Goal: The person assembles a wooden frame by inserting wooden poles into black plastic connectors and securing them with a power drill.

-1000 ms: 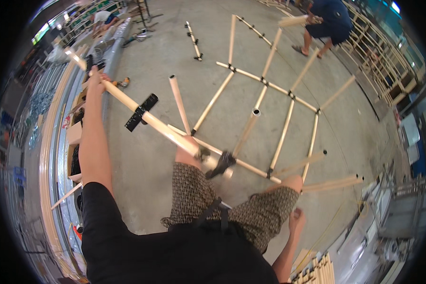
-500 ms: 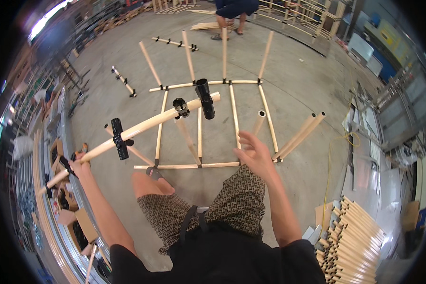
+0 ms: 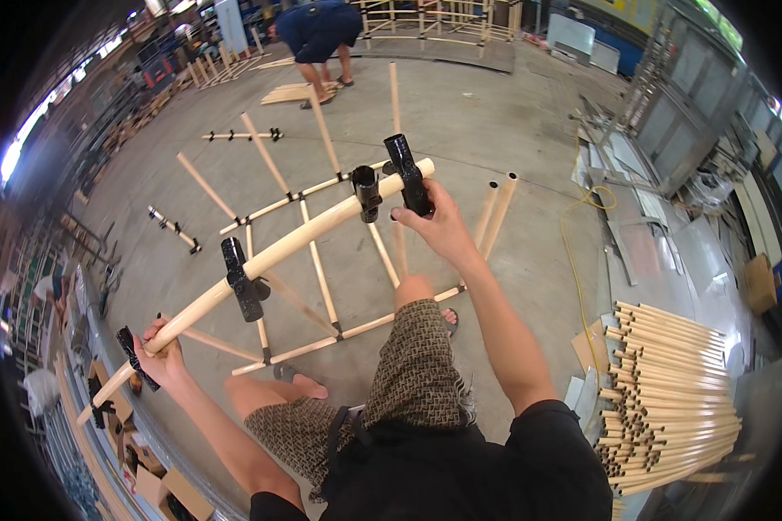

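Observation:
A long cream pipe (image 3: 300, 236) with several black pipe joints on it slants in front of me, its right end higher in the picture. My left hand (image 3: 167, 354) is wrapped round its lower left part, beside a black joint (image 3: 136, 358). Near the other end, my right hand (image 3: 436, 219) grips the black joint (image 3: 408, 176), thumb below it. Two more joints, one with an open round mouth (image 3: 367, 193) and one further left (image 3: 243, 280), sit between my hands. Beneath stands a frame of cream pipes (image 3: 321, 276) on the floor, with uprights rising from black joints.
A stack of cream pipes (image 3: 669, 399) lies at the lower right, near a yellow cord (image 3: 566, 252). Two short pipes with joints (image 3: 174, 229) (image 3: 241, 135) rest beyond the frame. A person (image 3: 320, 43) bends over at the back. Cardboard boxes (image 3: 178, 495) stand at lower left.
My right hand, open and apart from the pipe before, has closed on the joint near its right end. The view has turned right. The person at the back has risen from a squat to bending.

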Demonstrator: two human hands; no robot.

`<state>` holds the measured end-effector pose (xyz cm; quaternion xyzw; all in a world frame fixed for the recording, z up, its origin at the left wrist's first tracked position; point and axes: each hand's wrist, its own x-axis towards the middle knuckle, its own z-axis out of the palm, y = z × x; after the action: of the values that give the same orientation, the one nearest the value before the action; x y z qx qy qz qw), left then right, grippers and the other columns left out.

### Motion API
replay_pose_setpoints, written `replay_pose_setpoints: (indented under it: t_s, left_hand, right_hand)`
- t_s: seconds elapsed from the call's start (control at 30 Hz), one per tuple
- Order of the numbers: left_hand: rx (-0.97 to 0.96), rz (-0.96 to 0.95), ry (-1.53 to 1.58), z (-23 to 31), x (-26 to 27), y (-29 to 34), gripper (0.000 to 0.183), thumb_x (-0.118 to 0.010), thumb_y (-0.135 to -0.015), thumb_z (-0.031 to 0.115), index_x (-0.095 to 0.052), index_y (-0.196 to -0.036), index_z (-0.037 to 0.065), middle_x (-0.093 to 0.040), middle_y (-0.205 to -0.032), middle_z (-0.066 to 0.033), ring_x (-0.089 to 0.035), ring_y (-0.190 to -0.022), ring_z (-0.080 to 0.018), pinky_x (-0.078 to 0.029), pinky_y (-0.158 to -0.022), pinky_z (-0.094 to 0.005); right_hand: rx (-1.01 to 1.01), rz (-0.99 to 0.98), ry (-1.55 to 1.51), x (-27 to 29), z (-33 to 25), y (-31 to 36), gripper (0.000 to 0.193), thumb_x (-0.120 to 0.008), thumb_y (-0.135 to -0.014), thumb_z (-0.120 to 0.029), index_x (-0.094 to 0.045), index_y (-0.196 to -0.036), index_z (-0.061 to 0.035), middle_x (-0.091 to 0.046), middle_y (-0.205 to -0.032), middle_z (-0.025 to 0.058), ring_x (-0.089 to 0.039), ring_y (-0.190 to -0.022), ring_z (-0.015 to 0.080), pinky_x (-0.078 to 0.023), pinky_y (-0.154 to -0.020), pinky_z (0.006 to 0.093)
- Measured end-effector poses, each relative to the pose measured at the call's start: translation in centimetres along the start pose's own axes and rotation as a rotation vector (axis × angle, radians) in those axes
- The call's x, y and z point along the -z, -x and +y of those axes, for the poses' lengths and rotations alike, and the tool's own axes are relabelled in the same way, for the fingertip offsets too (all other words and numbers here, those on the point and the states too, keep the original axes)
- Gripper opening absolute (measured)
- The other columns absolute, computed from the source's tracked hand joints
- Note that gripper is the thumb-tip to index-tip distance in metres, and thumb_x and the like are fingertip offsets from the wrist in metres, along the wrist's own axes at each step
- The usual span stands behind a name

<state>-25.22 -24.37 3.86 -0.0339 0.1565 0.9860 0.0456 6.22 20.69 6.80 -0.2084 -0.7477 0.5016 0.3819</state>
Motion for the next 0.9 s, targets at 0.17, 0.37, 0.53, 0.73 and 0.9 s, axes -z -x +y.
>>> replay_pose_setpoints:
  t_s: [0.17, 0.37, 0.53, 0.73, 0.9]
  left_hand:
    - [0.207, -0.166, 0.080, -6.9, -6.5, 4.4, 0.024, -0.061, -0.094, 0.022, -0.049, -0.089, 0.003, -0.049, -0.076, -0.0069, -0.053, -0.074, -0.0214, -0.039, -0.109, -0.0487]
    - [0.338, -0.481, 0.223, -12.5, -6.2, 2.4, 0.043, -0.060, -0.097, 0.029, -0.041, -0.063, 0.011, -0.039, -0.056, -0.0003, -0.040, -0.054, -0.0149, -0.045, -0.083, -0.0376]
    - [0.322, -0.223, 0.203, -15.2, -6.5, 1.9, 0.052, -0.059, -0.097, 0.031, -0.030, -0.056, 0.016, -0.030, -0.049, 0.0021, -0.031, -0.047, -0.0131, -0.042, -0.070, -0.0328]
    - [0.385, -0.083, 0.270, -15.5, -4.5, 0.6, 0.052, -0.062, -0.095, 0.028, -0.030, -0.055, 0.016, -0.028, -0.049, 0.0025, -0.030, -0.045, -0.0125, -0.042, -0.064, -0.0314]
    - [0.315, -0.001, 0.174, -15.5, -3.5, 0.4, 0.052, -0.061, -0.095, 0.027, -0.030, -0.055, 0.016, -0.028, -0.050, 0.0019, -0.028, -0.045, -0.0131, -0.039, -0.062, -0.0308]
  right_hand:
    - [-0.011, 0.202, 0.049, 4.5, 4.9, -2.2, 0.037, -0.075, -0.085, -0.021, -0.059, -0.108, 0.0037, -0.059, -0.087, 0.0024, -0.053, -0.079, 0.0093, -0.045, -0.070, 0.0266]
    - [-0.124, 0.360, 0.182, 8.9, 8.7, -1.5, 0.031, -0.071, -0.087, -0.025, -0.062, -0.098, 0.0032, -0.060, -0.076, 0.0053, -0.053, -0.071, 0.0136, -0.044, -0.065, 0.0324]
    - [-0.054, 0.491, 0.352, 9.7, 8.8, -0.3, 0.032, -0.069, -0.088, -0.026, -0.063, -0.098, 0.0028, -0.058, -0.066, 0.0141, -0.058, -0.060, 0.0237, -0.043, -0.058, 0.0373]
    - [0.001, 0.593, 0.222, 8.6, 6.8, -0.3, 0.026, -0.070, -0.088, -0.020, -0.065, -0.103, 0.0011, -0.055, -0.067, 0.0020, -0.045, -0.061, 0.0103, -0.037, -0.056, 0.0297]
    - [0.059, 0.568, 0.137, 8.2, 6.4, -0.7, 0.025, -0.070, -0.087, -0.016, -0.066, -0.105, 0.0016, -0.056, -0.071, -0.0011, -0.045, -0.065, 0.0069, -0.037, -0.057, 0.0268]
